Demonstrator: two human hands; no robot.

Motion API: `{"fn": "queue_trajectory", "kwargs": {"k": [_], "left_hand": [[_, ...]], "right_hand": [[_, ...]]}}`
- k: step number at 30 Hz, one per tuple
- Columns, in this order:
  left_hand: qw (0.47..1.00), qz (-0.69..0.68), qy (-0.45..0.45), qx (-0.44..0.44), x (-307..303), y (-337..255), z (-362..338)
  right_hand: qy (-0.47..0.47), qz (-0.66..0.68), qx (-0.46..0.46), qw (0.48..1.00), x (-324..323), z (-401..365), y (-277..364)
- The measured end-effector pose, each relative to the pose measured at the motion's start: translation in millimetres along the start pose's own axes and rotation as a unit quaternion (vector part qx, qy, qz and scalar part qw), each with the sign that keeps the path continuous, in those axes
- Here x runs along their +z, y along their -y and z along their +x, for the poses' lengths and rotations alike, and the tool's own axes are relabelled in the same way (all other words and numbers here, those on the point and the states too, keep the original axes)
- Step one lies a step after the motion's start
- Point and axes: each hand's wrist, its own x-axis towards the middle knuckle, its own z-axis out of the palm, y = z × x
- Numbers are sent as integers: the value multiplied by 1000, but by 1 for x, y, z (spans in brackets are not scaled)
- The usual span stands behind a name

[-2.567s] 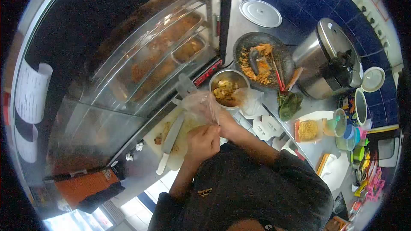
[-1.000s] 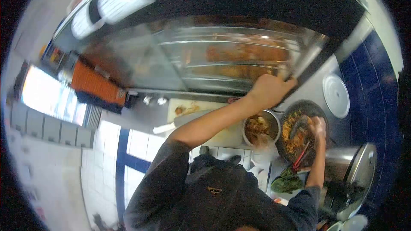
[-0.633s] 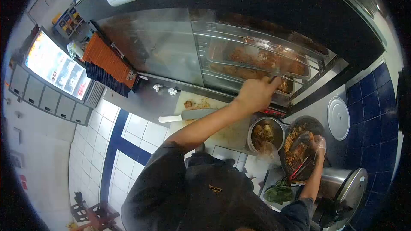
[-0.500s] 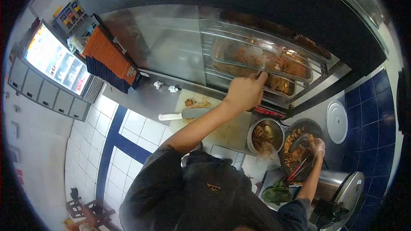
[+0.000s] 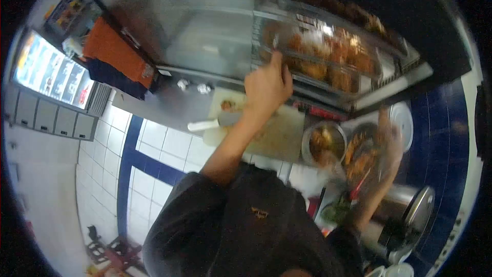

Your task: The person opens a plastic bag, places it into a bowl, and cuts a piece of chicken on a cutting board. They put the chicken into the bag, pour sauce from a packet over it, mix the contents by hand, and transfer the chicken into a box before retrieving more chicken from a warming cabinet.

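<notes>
My left hand (image 5: pixel 269 83) is raised in front of the heated display cabinet, fingers curled and fingertips at its glass front. A small pale piece shows above the index finger; I cannot tell what it is. Behind the glass, trays of browned cooked food (image 5: pixel 318 56) sit on wire racks. My right hand (image 5: pixel 390 136), smeared by motion, is over the right edge of a dark pan (image 5: pixel 361 156) of chopped food, close to a round pale lid (image 5: pixel 402 123). Left of the pan stands a metal pot (image 5: pixel 324 143) with food pieces in it.
A knife with a white handle (image 5: pixel 202 125) lies on a cutting board (image 5: pixel 284 138) bearing food scraps. A steel cooker (image 5: pixel 410 215) stands at lower right, beside green leaves (image 5: pixel 335 210). Orange stacked boxes (image 5: pixel 118 54) and a lit drinks fridge (image 5: pixel 54 72) are at left.
My left hand has moved left and up along the cabinet front. My right hand has lifted from the food in the pan towards the lid. The view has shifted slightly.
</notes>
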Motion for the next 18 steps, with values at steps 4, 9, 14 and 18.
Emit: {"fn": "queue_trajectory", "kwargs": {"k": [4, 9, 14, 18], "left_hand": [[999, -27, 6, -28, 7, 10, -25], [990, -121, 67, -42, 1, 46, -49], [978, -172, -37, -116, -39, 114, -45], [950, -144, -244, -135, -78, 184, -19]], "right_hand": [[99, 96, -97, 986, 89, -37, 141], [95, 109, -77, 987, 152, 13, 169], [-8, -244, -250, 937, 172, 73, 151], [-42, 95, -141, 985, 191, 103, 105]]}}
